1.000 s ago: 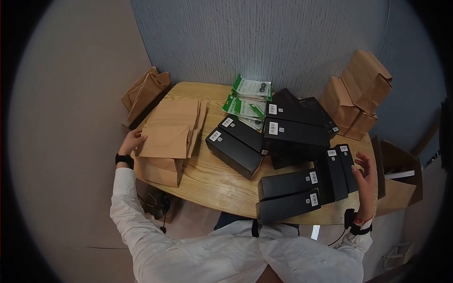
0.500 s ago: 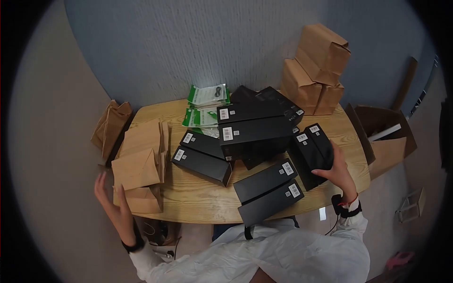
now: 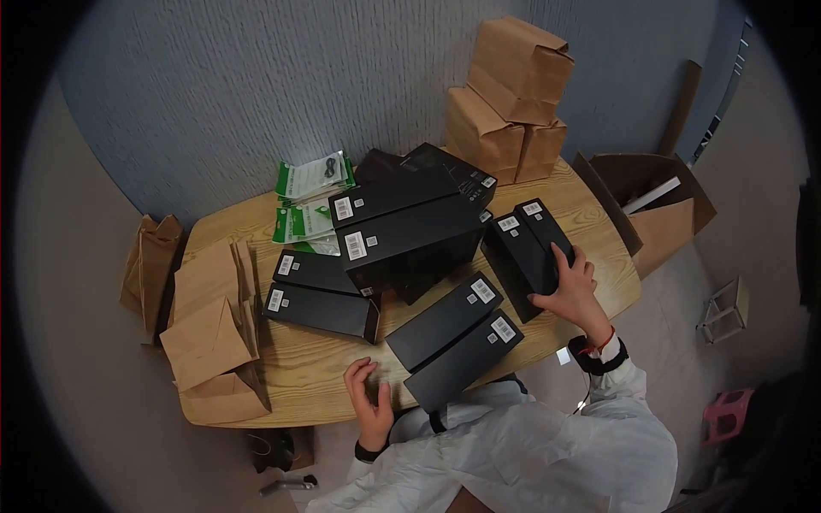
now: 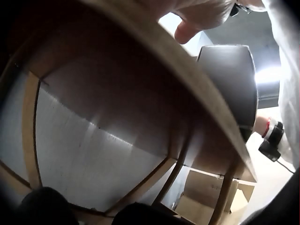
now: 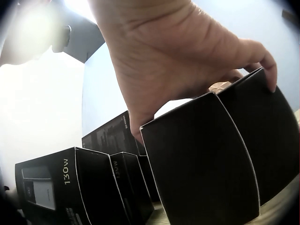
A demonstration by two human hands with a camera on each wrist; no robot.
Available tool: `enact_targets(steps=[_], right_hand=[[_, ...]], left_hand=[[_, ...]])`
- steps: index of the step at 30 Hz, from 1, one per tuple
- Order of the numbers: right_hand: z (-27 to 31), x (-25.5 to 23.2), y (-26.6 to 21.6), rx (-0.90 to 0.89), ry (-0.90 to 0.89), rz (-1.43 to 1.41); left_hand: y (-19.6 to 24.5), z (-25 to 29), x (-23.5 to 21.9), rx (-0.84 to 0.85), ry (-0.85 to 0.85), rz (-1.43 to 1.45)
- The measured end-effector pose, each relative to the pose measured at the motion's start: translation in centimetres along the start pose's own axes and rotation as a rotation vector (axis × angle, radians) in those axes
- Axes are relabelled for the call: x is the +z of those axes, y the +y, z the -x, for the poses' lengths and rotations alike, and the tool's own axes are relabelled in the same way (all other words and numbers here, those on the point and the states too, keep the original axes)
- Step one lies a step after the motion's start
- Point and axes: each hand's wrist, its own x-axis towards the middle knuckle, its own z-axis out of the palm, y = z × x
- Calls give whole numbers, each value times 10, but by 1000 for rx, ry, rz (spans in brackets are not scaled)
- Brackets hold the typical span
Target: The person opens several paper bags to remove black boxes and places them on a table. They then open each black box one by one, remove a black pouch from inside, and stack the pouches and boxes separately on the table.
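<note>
Two black boxes [image 3: 532, 248] with white labels stand side by side at the table's right. My right hand [image 3: 571, 289] spans their near ends, thumb on one side and fingers on the other; in the right wrist view the hand [image 5: 173, 56] grips both boxes [image 5: 201, 159] together. My left hand [image 3: 371, 405] is at the front edge, fingers slightly bent, holding nothing. To its right lie two more black boxes [image 3: 462, 342], not touched by it. In the left wrist view, part of the left hand [image 4: 204, 16] shows above the table edge.
More black boxes [image 3: 410, 231] are piled centrally beside green-and-white packets [image 3: 308, 222]. Flat paper bags [image 3: 205, 333] lie at the left, and filled-looking paper bags [image 3: 513, 94] are stacked at the back right. An open carton [image 3: 658, 231] stands beyond the right edge.
My left hand has moved right, from the paper bags to the front edge. The right hand has closed on the two right-hand boxes, whose position is shifted slightly. The head view has turned right.
</note>
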Motion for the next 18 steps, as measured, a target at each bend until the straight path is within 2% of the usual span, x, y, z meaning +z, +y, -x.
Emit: enact_targets(steps=[4, 9, 12, 14, 18], right_hand=[[-1, 4, 4, -12, 55, -78], [-6, 18, 6, 2, 117, -41], [-11, 14, 2, 70, 64, 21], [-18, 3, -7, 126, -67, 67], [-32, -7, -2, 133, -141, 16]], left_hand=[[-16, -2, 0, -54, -10, 9], [-14, -4, -4, 3, -115, -11], [-16, -5, -5, 15, -158, 12], [-17, -6, -6, 12, -177, 23], [-18, -7, -7, 31, -224, 16]])
